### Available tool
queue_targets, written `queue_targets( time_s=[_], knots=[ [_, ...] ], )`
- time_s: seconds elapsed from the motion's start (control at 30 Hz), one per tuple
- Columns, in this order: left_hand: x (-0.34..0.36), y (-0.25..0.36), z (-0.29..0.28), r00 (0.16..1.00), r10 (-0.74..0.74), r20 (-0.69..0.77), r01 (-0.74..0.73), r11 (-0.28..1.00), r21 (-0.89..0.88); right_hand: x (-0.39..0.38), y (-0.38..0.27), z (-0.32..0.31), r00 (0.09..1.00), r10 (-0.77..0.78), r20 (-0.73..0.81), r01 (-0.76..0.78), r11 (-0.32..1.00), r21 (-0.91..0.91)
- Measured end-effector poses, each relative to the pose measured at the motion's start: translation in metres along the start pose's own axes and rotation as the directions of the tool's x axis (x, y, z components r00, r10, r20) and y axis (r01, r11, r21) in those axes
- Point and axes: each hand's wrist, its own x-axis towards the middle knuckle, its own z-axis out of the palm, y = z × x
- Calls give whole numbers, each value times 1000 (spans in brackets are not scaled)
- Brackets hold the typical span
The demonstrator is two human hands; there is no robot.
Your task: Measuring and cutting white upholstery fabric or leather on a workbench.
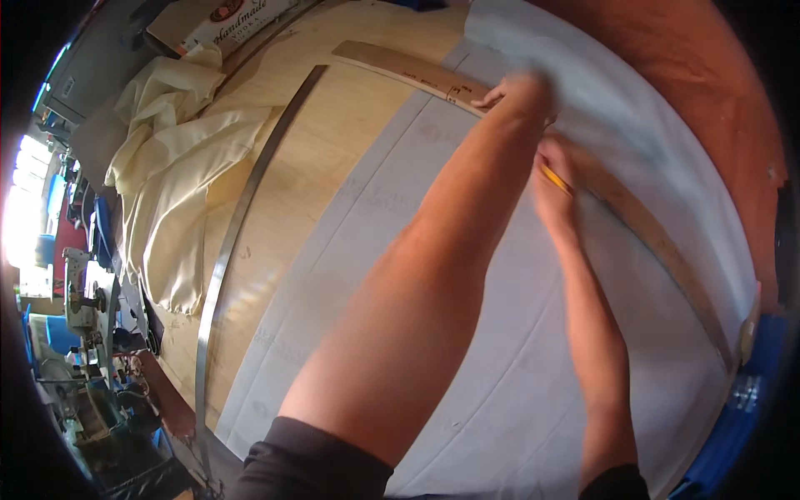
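Okay, we have both hands at the far part of the grey sheet [508, 333], by the brown strip [412, 71]. Left hand [518, 90] is on the strip, fingertips laid against its face; its own wrist hides the rest, so we can't tell whether it's gripping. Right hand [553, 187] is just below and pinches a yellow pencil [557, 180]; the tip is hidden. Strip lies across the sheet's far end, its left end out over the plywood [283, 208]. More brown curves down the right side; we can't tell if it's one piece, as the left arm covers the join. Thin dark lines run along the sheet. A metal ruler [236, 225] lies on the plywood, well left of the hands, with cream cloth [179, 179] heaped beyond it. We also see a box [212, 29] top left, a sewing machine [83, 292] at far left, white fabric [621, 96] upper right.
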Motion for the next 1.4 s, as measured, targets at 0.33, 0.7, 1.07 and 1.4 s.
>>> queue_targets(
  time_s=[0.33,0.7,1.07,1.4],
  knots=[
    [-52,3,89,806,476,-351,-300,841,450,-338,-29,-476,458,565,-687,-669,727,153],
    [-276,125,339,678,442,-587,-426,887,177,-575,-198,-449,119,796,-593,-388,587,710],
    [-390,28,461,645,440,-625,-401,891,213,-573,-127,-471,414,867,-277,-904,428,-13],
    [-296,85,394,422,81,-903,-167,986,10,-437,33,-491,890,401,-219,-420,528,-738]
  ],
)
